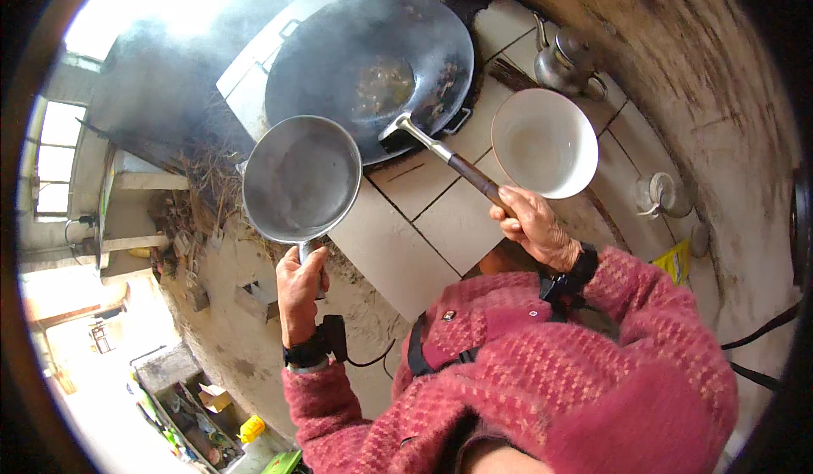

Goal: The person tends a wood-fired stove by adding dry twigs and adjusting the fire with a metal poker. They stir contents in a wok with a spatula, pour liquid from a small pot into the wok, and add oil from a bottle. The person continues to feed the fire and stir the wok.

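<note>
My left hand (301,287) grips the short handle of a round grey metal pan or ladle (302,179), held up at the near left rim of a large wok (305,68). Its bowl looks bare inside. My right hand (530,226) is closed around the wooden handle of a metal wok spatula (438,149). The spatula's blade rests at or just over the wok's near rim; contact is hard to tell. Bits of food in liquid (384,87) lie at the wok's bottom, and more scraps cling to its right wall. Steam blurs the far left side.
A white bowl (545,144) stands right of the wok on the tiled stove top (457,226). Behind it are a metal kettle (565,61) and a glass jar (664,194) by the wall. Dry brushwood (206,175) is heaped at the left, near a small box (257,299) on the floor.
</note>
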